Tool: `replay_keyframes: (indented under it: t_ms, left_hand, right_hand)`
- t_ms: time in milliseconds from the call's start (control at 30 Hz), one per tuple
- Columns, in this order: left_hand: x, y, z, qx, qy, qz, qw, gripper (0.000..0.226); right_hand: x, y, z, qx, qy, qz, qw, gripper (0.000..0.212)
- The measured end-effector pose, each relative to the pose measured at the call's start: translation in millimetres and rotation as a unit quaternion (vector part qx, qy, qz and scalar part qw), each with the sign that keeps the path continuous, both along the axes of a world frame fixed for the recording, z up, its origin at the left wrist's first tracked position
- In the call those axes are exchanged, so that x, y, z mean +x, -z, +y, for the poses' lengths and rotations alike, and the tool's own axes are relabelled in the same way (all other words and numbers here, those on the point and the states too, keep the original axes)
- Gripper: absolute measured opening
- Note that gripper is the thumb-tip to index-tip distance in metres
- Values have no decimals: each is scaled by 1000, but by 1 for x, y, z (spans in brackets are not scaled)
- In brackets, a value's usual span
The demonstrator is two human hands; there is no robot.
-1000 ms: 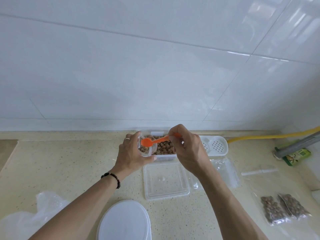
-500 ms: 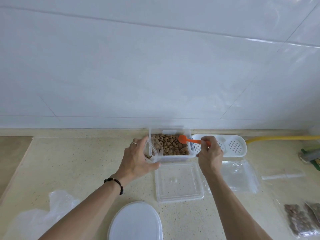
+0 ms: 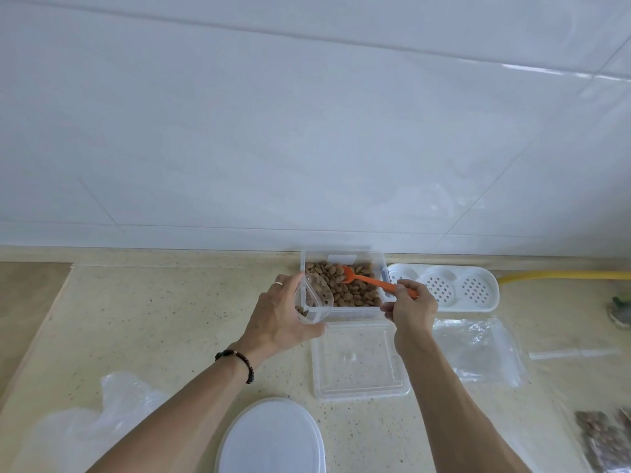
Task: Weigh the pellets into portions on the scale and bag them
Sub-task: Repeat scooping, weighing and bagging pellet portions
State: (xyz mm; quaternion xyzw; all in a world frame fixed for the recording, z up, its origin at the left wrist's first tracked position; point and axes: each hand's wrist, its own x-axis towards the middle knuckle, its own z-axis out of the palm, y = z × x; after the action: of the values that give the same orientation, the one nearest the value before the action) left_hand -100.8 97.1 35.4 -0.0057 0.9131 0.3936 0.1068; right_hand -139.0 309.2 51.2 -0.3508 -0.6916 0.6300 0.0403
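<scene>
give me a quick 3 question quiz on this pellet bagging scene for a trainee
1. True or false: the orange plastic spoon has its bowl in the clear plastic box of brown pellets.
2. Which hand holds the small clear bag?
3. Multiple choice: the clear flat lid lies A) on the box, B) on the counter nearer the person, C) against the wall.

Key: 1 true; 2 the left hand, while the right hand pinches the spoon; 3 B.
</scene>
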Motion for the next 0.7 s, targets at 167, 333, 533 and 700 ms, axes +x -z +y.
replay_keyframes:
  t_ms: [167,333,533,700]
  left_hand:
    - [-6,-8,1,-67,-28,70,995,97]
    - [-13,-14,-1,-95,-23,74,992,98]
    - [-21,-20,3,-107,-11,74,991,96]
    - [-19,-26,7,-59,-18,81,995,89]
  right_hand:
    - [6,-9,8,-53,20,-3,998,9]
    - [14,-29,13,-98,1,18,995,10]
    - [26,-73,-1,14,-121,109,987,13]
    - [42,-93,-19,260,-322,220,883,13]
